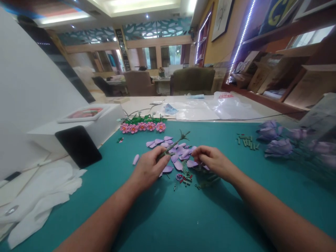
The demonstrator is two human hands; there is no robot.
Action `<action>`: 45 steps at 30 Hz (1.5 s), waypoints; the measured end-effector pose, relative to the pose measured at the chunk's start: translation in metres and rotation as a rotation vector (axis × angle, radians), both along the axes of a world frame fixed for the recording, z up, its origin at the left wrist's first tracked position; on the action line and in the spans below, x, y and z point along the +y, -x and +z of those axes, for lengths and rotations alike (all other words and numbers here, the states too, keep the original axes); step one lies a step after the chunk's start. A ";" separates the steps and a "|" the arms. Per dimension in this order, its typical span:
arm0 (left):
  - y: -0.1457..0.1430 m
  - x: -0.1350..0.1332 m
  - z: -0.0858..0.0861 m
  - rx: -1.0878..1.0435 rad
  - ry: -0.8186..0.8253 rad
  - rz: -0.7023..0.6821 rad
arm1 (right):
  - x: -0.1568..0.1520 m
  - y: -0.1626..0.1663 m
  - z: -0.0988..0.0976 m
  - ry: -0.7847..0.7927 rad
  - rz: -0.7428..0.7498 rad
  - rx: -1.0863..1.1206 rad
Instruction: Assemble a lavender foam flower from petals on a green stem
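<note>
My left hand (pixel 151 163) is closed round a green artificial flower stem (pixel 174 147), whose forked tip points up and to the right. Just right of it my right hand (pixel 212 161) has its fingers pinched together; whatever they hold, if anything, is too small or hidden to make out. Between and below both hands lies a loose pile of lilac plastic petals (pixel 181 151), partly covered by the fingers. Small green and red connector pieces (pixel 186 180) are scattered in front of the petals. One lone petal (pixel 135 159) rests left of my left hand.
Pink flowers (pixel 141 126) with green leaves lie at the back of the green mat (pixel 157 217). Lilac roses (pixel 278 147) and short green pieces (pixel 248 141) are on the right. A black tablet-like panel (pixel 78 146) leans on a white box (pixel 109 119); white cloth (pixel 44 189) lies left.
</note>
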State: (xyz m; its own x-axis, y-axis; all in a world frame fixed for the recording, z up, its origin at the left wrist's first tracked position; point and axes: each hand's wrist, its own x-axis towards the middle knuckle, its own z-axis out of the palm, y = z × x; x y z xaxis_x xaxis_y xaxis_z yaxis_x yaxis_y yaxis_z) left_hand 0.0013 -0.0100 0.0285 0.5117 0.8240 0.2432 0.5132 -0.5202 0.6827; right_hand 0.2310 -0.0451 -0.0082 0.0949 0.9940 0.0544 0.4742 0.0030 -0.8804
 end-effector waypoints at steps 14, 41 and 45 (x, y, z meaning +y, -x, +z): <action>0.001 0.002 0.000 0.028 0.025 -0.024 | -0.010 0.014 -0.011 -0.175 0.297 -0.762; 0.000 0.002 -0.004 0.085 0.022 -0.082 | -0.007 0.031 -0.015 -0.121 0.066 0.068; -0.001 0.001 -0.005 0.112 -0.018 -0.106 | -0.005 0.035 -0.015 -0.048 0.077 0.399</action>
